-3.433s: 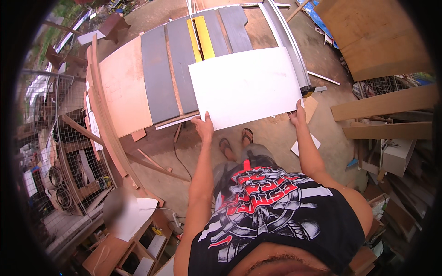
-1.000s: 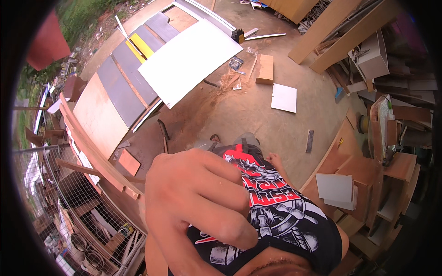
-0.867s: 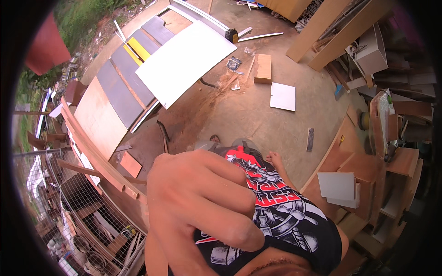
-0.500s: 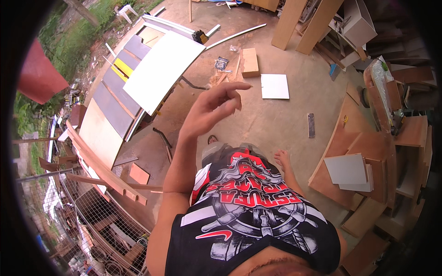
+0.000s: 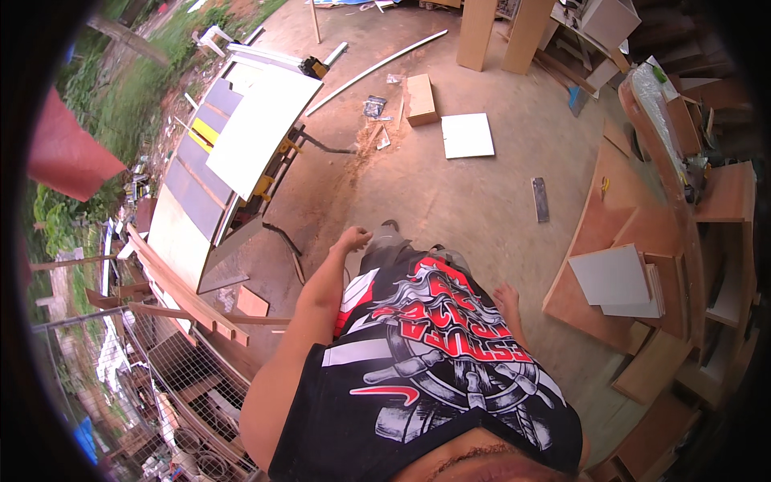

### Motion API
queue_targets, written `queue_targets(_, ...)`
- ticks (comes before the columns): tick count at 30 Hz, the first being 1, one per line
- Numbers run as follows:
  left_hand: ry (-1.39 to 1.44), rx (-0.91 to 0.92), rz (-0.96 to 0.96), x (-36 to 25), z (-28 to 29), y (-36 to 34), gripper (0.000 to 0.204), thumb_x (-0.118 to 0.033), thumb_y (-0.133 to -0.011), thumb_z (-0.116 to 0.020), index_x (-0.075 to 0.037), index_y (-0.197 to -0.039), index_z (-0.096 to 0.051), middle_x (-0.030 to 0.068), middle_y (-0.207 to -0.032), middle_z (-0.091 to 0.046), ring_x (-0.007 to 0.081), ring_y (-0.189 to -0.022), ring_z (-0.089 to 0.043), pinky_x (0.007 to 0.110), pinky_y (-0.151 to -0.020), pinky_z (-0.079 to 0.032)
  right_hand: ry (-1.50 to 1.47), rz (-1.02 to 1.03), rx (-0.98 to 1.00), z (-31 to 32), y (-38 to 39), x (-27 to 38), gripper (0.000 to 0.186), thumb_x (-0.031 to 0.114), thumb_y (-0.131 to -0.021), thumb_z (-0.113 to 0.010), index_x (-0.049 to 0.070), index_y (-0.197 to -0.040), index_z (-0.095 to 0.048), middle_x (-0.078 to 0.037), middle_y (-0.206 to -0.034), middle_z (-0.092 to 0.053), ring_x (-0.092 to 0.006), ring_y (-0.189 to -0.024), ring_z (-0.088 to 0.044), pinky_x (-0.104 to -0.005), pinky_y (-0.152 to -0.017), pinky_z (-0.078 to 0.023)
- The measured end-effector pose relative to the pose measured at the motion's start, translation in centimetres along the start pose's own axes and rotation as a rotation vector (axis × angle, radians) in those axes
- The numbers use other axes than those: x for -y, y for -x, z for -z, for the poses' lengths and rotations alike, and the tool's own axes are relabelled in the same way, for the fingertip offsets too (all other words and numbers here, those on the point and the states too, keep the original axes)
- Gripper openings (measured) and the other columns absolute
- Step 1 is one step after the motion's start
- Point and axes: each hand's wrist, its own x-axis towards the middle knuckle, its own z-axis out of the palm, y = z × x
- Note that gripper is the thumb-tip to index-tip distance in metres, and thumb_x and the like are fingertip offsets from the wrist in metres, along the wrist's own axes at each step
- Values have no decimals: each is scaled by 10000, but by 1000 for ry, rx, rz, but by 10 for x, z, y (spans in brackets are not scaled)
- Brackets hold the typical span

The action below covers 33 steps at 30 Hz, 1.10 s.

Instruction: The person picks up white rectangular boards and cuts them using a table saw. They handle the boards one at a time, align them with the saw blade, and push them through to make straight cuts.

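My left hand [image 5: 353, 238] hangs low beside my left thigh, with loosely bent fingers and nothing seen in it. At my other side, my right hand [image 5: 506, 299] hangs by my hip, partly covered by my shirt; its visible fingers are loose and hold nothing. Neither hand touches a workpiece. The nearest thing to my left hand is a work table [image 5: 193, 189], with a large white panel [image 5: 261, 120] lying on it. On the floor ahead lie a white square board [image 5: 468, 135] and a wooden box-like block [image 5: 422, 100].
Sawdust and scraps [image 5: 377, 128] litter the floor beside the table. A dark flat strip [image 5: 540, 200] lies on the right, near brown plywood sheets [image 5: 590, 233] bearing stacked white boards [image 5: 614, 281]. Shelving [image 5: 723, 193] lines the right. Long planks [image 5: 189, 293] and wire mesh [image 5: 152, 345] are at left.
My left hand has dropped from raised in front of me to beside my thigh. My right hand stays by my hip. The view has shifted slightly, and one foot has moved.
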Motion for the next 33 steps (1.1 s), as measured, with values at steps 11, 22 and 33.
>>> queue_targets(11,-137,27,-173,-72,-17,-24,480,-438,-910,-602,-58,-1195,-669,108,-949,-738,200,-809,-715,331,-707,-576,-213,18,-8,-10,16,-35,419,361,-972,-566,74,-1273,-511,-91,-1108,-661,-202,-901,-650,-362,-749,-511)
queue_targets(22,94,108,-214,-126,-38,2,553,-483,-942,-617,-51,-1283,-567,123,-1024,-683,208,-844,-653,332,-694,-509,58,33,-281,1,-10,-26,314,330,-921,-620,57,-1076,-642,-56,-843,-712,-152,-693,-672,-334,-627,-541)
queue_targets(33,-136,396,-63,-46,14,-42,501,-423,-949,-629,-11,-1232,-589,108,-996,-675,201,-785,-646,325,-664,-515,-73,234,-369,-34,-44,8,339,333,-924,-654,17,-1041,-613,-79,-794,-704,-159,-659,-668,-307,-620,-554)
